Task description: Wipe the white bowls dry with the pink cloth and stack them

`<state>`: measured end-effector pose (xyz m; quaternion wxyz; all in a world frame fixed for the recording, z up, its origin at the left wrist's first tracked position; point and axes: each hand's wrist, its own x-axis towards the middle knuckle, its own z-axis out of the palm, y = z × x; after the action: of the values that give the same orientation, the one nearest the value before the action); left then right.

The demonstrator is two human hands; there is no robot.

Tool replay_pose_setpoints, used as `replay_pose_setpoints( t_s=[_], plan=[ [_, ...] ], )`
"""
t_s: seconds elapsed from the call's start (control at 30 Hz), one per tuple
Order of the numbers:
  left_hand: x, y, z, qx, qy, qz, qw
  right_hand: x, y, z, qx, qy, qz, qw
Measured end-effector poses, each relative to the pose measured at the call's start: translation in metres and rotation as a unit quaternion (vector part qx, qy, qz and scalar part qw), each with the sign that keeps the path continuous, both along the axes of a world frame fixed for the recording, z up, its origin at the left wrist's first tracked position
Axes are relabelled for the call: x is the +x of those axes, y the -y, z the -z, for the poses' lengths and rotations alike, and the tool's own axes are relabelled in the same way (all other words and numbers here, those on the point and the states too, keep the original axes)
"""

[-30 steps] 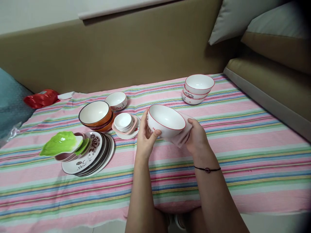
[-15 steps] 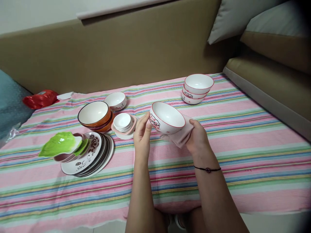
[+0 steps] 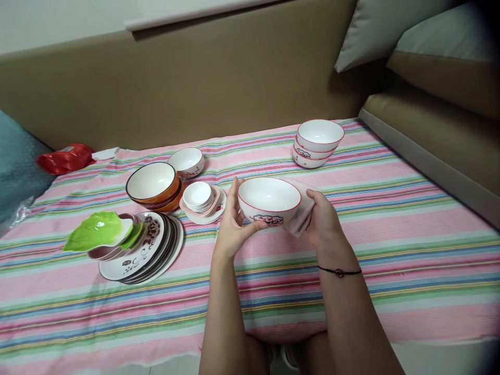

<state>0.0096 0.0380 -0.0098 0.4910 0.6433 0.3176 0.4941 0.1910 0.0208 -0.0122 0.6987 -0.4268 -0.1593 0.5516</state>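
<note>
I hold a white bowl point(image 3: 269, 198) with a red rim and a red drawing on its side, lifted a little above the striped cloth point(image 3: 390, 229). My left hand point(image 3: 233, 224) grips its left side, thumb under the drawing. My right hand point(image 3: 322, 219) presses a pink rag point(image 3: 300, 216) against the bowl's right side and underside. The bowl sits almost level, its inside showing.
At the back right stands a stack of matching white bowls point(image 3: 318, 141). To the left are orange bowls point(image 3: 154, 186), a small white bowl point(image 3: 188, 161), small saucers on a pink dish point(image 3: 200, 199), stacked plates point(image 3: 150, 250), a green leaf dish point(image 3: 97, 232) and a red bag point(image 3: 64, 158). Sofa cushions rise behind and right.
The bowl has turned in my hands: its red drawing moved from the left side round to the front. My left hand let go briefly, then gripped the bowl again.
</note>
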Motion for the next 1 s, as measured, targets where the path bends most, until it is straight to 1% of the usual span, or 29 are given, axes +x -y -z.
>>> replay_pose_setpoints(
  t_s=[0.2,0.23,0.37,0.43,0.5,0.57,0.67,0.77,0.87,1.0],
  plan=[
    [0.012,0.001,0.000,0.037,-0.002,-0.054,0.998,-0.005,0.000,-0.008,-0.100,-0.033,0.012,0.994],
    [0.015,0.002,0.001,0.044,-0.007,-0.067,0.997,-0.006,-0.001,-0.008,-0.103,-0.036,0.016,0.994],
    [0.025,0.002,0.006,0.069,-0.043,-0.133,0.988,-0.013,-0.002,-0.013,-0.074,-0.042,0.047,0.995],
    [0.025,0.002,0.008,0.079,-0.058,-0.156,0.983,-0.017,-0.002,-0.015,-0.086,-0.047,0.053,0.994],
    [0.022,0.001,0.006,0.079,-0.049,-0.146,0.985,-0.019,-0.001,-0.017,-0.097,-0.052,0.047,0.993],
    [0.017,0.001,0.003,0.078,-0.015,-0.119,0.990,-0.018,-0.001,-0.018,-0.101,-0.058,0.044,0.992],
    [0.012,0.001,0.000,0.091,0.036,-0.097,0.990,-0.013,0.001,-0.018,-0.112,-0.061,0.060,0.990],
    [0.012,0.000,0.000,0.089,0.059,-0.086,0.991,-0.008,0.001,-0.016,-0.121,-0.055,0.070,0.989],
    [0.014,-0.001,0.002,0.064,0.065,-0.084,0.992,-0.004,0.001,-0.014,-0.111,-0.063,0.052,0.990],
    [0.011,-0.003,0.004,0.051,0.070,-0.088,0.992,-0.002,0.003,-0.016,-0.113,-0.073,0.036,0.990]
  ],
)
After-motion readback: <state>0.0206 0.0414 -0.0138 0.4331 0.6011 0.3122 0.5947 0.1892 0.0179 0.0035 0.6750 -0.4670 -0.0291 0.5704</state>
